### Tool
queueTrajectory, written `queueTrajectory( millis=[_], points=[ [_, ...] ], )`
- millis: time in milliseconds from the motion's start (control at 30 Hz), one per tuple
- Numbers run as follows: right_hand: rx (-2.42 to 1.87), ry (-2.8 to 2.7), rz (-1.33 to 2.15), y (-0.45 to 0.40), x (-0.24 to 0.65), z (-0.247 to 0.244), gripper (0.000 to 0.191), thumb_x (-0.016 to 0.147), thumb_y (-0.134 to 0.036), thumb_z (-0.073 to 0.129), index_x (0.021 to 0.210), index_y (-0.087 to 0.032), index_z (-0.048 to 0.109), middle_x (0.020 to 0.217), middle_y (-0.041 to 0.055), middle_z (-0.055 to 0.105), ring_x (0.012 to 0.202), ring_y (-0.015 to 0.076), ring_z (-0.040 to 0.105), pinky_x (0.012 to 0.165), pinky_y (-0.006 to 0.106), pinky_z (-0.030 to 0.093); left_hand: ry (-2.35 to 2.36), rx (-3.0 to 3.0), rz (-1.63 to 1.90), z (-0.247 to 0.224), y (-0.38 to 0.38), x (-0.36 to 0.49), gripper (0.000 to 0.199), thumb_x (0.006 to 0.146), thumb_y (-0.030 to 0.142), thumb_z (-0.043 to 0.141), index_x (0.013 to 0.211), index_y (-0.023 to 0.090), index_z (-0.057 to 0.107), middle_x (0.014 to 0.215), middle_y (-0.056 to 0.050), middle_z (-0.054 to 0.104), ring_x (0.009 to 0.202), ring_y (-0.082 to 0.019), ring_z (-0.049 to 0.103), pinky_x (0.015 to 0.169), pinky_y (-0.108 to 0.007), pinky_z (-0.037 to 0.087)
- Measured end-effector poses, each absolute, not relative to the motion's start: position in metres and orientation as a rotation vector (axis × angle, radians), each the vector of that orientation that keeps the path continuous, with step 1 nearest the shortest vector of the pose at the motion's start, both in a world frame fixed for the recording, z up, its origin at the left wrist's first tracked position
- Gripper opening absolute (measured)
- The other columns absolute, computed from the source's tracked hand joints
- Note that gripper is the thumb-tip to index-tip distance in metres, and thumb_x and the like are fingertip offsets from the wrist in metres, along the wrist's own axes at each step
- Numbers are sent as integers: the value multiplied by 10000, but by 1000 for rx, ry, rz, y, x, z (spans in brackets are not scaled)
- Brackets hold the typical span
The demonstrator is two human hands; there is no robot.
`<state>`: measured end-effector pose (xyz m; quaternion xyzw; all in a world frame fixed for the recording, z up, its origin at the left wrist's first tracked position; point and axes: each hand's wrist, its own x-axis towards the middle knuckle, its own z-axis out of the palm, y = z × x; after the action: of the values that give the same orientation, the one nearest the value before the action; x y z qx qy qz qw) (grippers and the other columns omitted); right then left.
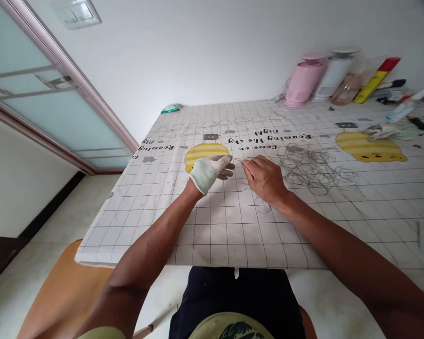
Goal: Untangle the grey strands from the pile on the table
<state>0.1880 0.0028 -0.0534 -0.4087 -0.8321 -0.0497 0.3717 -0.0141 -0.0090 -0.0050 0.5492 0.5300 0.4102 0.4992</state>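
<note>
My left hand [214,169] wears a pale knitted glove with a whitish palm and hovers over the table near its middle. Its thumb and forefinger come together at the tip, and the other fingers curve below them. Facing it across a small gap is my bare right hand [265,178], closed in a pinch. What either hand holds is too fine to make out. Just right of my right hand lies a loose tangle of thin dark wire-like strands [314,169]. A single curled strand [263,206] rests below that hand.
A checked tablecloth [233,235] with yellow cartoon prints covers the table. Toward the back right stand a pink cylinder [304,82], a white cylinder [334,75], a yellow-and-red box [376,81] and a clear bottle [406,108]. Another glove [392,129] lies nearby. A wooden chair [67,292] is at left.
</note>
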Motion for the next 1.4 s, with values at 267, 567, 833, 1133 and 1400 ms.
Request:
queueTrajectory(
  millis=[267, 567, 833, 1133, 1400],
  points=[
    [-1047, -2116, -111, -1, 185, -55, 282, 1060, -201, 449, 948, -201, 709, 852, 91, 683, 834, 238, 600, 697, 366, 421, 1214, 1320, 955, -24, 1, -12, 222, 987, 162, 519, 798, 190, 632, 751, -43, 650, 622, -111, 600, 569, -270, 472],
    [-1148, -2082, -67, 0, 183, -57, 235, 1005, -172, 473, 852, -208, 648, 817, 75, 690, 760, 218, 576, 661, 360, 369, 1397, 1462, 905, -24, -1, -12, 183, 993, 191, 557, 979, 180, 739, 774, -48, 714, 617, -119, 624, 604, -291, 529],
    [-1124, -2021, -98, 1, 181, -56, 263, 957, -118, 474, 718, -228, 483, 664, 19, 530, 649, 178, 453, 615, 336, 318, 1348, 1394, 860, -15, -11, -14, 224, 937, 216, 623, 1075, 141, 784, 770, -56, 757, 635, -126, 672, 597, -242, 534],
    [-1060, -1967, -56, 3, 177, -58, 278, 941, -95, 482, 704, -231, 429, 655, -1, 528, 622, 156, 442, 606, 327, 323, 1374, 1539, 686, -1, -23, -9, 276, 896, 155, 617, 1079, 162, 824, 784, -31, 778, 647, -118, 682, 635, -222, 561],
    [-1107, -1876, -73, 6, 185, -52, 234, 988, -193, 521, 762, -220, 575, 698, 22, 639, 647, 174, 547, 619, 323, 375, 1317, 1429, 782, 1, -17, -14, 287, 931, 163, 621, 1150, 129, 803, 826, -53, 794, 687, -121, 700, 673, -235, 590]
  ],
)
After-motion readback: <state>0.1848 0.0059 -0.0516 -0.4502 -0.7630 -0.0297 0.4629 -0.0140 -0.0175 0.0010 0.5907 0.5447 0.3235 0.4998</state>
